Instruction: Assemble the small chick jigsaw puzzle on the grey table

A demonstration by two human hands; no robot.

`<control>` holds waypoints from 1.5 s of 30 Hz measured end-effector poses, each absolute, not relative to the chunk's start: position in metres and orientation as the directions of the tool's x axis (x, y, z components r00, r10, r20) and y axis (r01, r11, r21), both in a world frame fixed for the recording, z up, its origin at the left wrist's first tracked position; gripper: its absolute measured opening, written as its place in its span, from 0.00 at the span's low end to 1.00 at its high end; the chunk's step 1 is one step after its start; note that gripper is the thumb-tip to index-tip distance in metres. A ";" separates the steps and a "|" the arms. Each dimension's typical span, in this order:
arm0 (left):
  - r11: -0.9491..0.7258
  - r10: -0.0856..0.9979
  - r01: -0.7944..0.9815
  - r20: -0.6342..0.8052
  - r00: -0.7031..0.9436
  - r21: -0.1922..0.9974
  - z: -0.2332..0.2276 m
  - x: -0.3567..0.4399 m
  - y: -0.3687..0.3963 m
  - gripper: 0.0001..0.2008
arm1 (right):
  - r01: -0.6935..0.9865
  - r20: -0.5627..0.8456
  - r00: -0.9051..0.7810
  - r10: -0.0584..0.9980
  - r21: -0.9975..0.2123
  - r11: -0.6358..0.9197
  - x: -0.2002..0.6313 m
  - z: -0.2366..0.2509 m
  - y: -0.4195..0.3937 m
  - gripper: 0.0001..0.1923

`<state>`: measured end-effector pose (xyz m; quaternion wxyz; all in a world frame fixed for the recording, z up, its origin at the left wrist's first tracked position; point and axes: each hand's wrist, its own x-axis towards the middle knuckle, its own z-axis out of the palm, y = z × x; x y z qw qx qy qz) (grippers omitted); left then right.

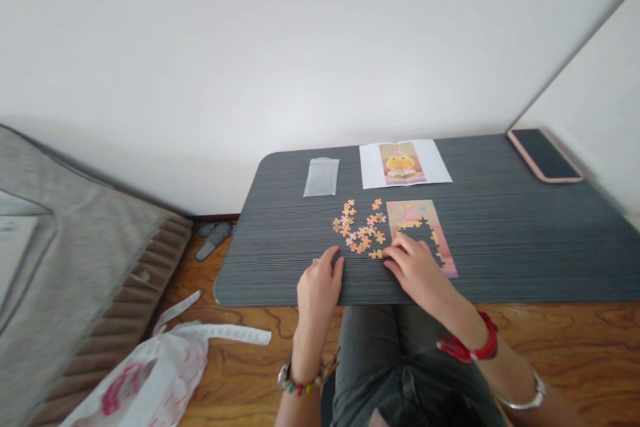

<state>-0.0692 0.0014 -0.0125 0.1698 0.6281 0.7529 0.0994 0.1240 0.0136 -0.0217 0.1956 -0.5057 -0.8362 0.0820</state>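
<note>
Seen from above, we view a dark table (500, 233) with a part-built jigsaw puzzle (423, 235) lying flat near its front edge. We judge that the puzzle's long axis runs away from the person toward the wall, its top edge farthest off, matching the printed picture (404, 163) placed just behind it, probably for reference. The frame of the puzzle is joined while its middle shows bare table. Loose pieces (359, 227) are scattered just left of the puzzle, likely kept within easy reach. The right hand (415, 265) rests on the puzzle's lower left corner, fingers loosely curved, fingertips touching a single piece (376, 254) at the puzzle's edge; we cannot tell whether it is pinched. The left hand (319, 283) lies relaxed at the table's front edge, fingers together, holding nothing. An empty clear bag (321, 177) and a phone (545, 155) sit well apart at the back.
</note>
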 end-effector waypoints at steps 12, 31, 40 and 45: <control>0.185 0.981 0.927 -0.117 -0.155 0.327 -0.006 -0.070 0.008 0.15 | 0.837 0.218 -0.423 0.880 -0.277 0.471 0.143 -0.013 0.045 0.08; 0.165 0.984 0.916 -0.126 -0.127 0.365 -0.006 -0.069 0.009 0.15 | 0.852 0.208 -0.396 0.894 -0.278 0.443 0.111 -0.022 0.027 0.07; 0.182 0.981 0.918 -0.126 -0.146 0.352 -0.009 -0.074 0.007 0.14 | 0.839 0.278 -0.370 0.887 -0.311 0.447 0.141 -0.009 0.037 0.08; 0.179 0.981 0.927 -0.129 -0.144 0.328 -0.008 -0.073 0.013 0.14 | 0.825 0.260 -0.389 0.884 -0.329 0.460 0.146 0.001 0.043 0.08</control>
